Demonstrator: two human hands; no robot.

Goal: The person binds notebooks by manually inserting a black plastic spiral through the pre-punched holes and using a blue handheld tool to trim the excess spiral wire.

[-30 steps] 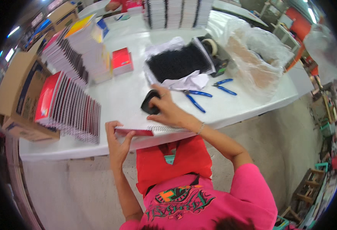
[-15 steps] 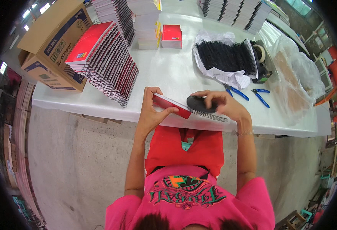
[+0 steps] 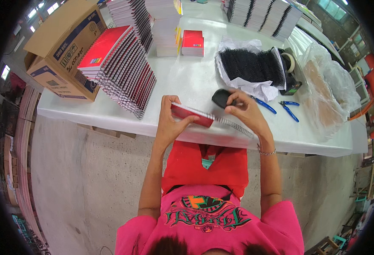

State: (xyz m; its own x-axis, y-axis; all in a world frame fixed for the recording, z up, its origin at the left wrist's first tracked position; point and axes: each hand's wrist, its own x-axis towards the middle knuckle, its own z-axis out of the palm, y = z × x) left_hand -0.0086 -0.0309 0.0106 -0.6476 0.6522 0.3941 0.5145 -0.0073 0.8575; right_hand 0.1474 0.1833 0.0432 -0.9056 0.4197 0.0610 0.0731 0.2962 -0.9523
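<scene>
My left hand (image 3: 173, 120) grips a small red-covered notebook (image 3: 200, 120) by its left end, thumb across the cover, just above the table's front edge. A dark spiral coil (image 3: 234, 126) runs partly through the notebook's edge, and its loose length sticks out to the right, curving down. Above that loose part, my right hand (image 3: 245, 108) holds a black rounded object (image 3: 221, 98), smooth like a computer mouse, between thumb and fingers. The black object is apart from the coil. What its underside looks like is hidden.
Spiral-bound red notebooks (image 3: 121, 72) stand in a tall stack on the left, beside a cardboard box (image 3: 68, 53). A small red notebook pile (image 3: 193, 42) sits farther back. To the right are black coils (image 3: 251, 66) on paper, blue pliers (image 3: 290, 111), a tape roll (image 3: 288, 62) and a plastic bag (image 3: 329, 85).
My right hand has lifted the black object up and away from the coil, tilting it. The coil's loose end now hangs out in a longer curve. My left hand stays on the notebook.
</scene>
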